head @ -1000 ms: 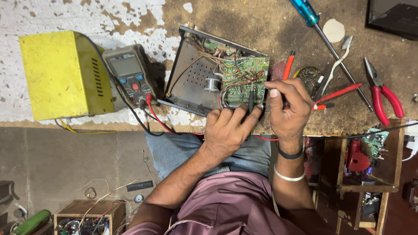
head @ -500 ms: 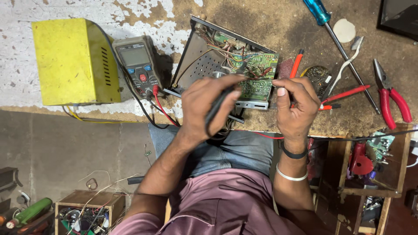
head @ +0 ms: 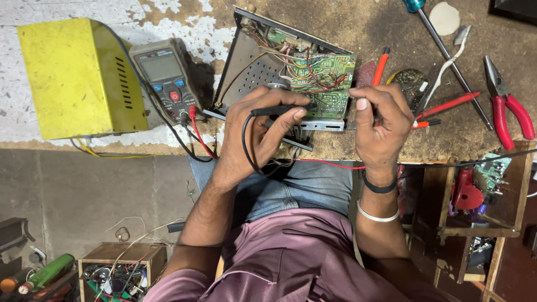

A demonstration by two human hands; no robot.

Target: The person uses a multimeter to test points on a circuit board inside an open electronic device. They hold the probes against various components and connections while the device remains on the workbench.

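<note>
An open metal chassis (head: 246, 67) with a green circuit board (head: 324, 78) and coloured wires lies on the worn workbench. My left hand (head: 257, 131) grips a black test probe (head: 279, 110), its tip laid toward the board's near edge. My right hand (head: 380, 126) pinches the board's right edge, and a red probe (head: 380, 64) sticks up behind its fingers. Black and red leads run from a grey multimeter (head: 168, 78) to the left of the chassis.
A yellow metal box (head: 78, 75) stands at the far left. Right of the board lie a blue-handled screwdriver (head: 442, 39), a toothbrush (head: 447, 61), a red-handled tool (head: 447, 104) and red pliers (head: 506, 103). Boxes of parts (head: 120, 271) sit on the floor.
My left hand has shifted left from the board's front and now holds the black probe sideways along its edge. My right hand stays at the board's right edge.
</note>
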